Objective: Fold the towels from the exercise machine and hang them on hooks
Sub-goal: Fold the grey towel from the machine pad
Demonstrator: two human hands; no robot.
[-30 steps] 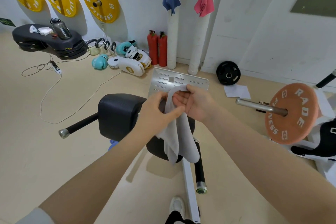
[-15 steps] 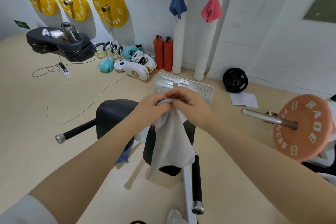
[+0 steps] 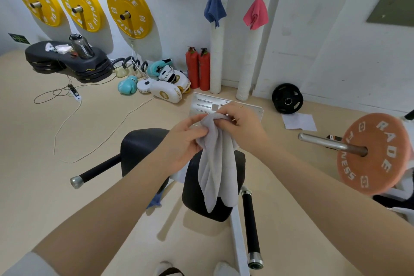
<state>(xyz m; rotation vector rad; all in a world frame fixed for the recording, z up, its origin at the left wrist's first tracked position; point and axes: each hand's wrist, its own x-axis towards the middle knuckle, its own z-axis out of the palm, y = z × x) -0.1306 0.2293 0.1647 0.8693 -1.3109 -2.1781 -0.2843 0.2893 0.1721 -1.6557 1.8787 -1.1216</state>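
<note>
A grey towel [image 3: 218,163] hangs in loose folds from both my hands, over the black pads of the exercise machine [image 3: 143,148]. My left hand [image 3: 183,141] pinches the towel's upper left part. My right hand [image 3: 242,123] grips its bunched top edge from the right. On the far wall a blue towel [image 3: 214,10] and a pink towel [image 3: 256,14] each hang from a hook. A bit of blue cloth [image 3: 154,201] shows under my left forearm beside the machine.
An orange weight plate [image 3: 374,152] on a steel bar juts in from the right. Boxing gloves [image 3: 165,83], two red extinguishers [image 3: 198,67], a black plate [image 3: 287,98] and a cable [image 3: 67,123] lie on the floor ahead. Yellow plates [image 3: 128,10] hang on the wall.
The towel's top has been gathered tighter between my hands, and it now hangs narrower and longer. My view has tilted up and moved closer to the wall.
</note>
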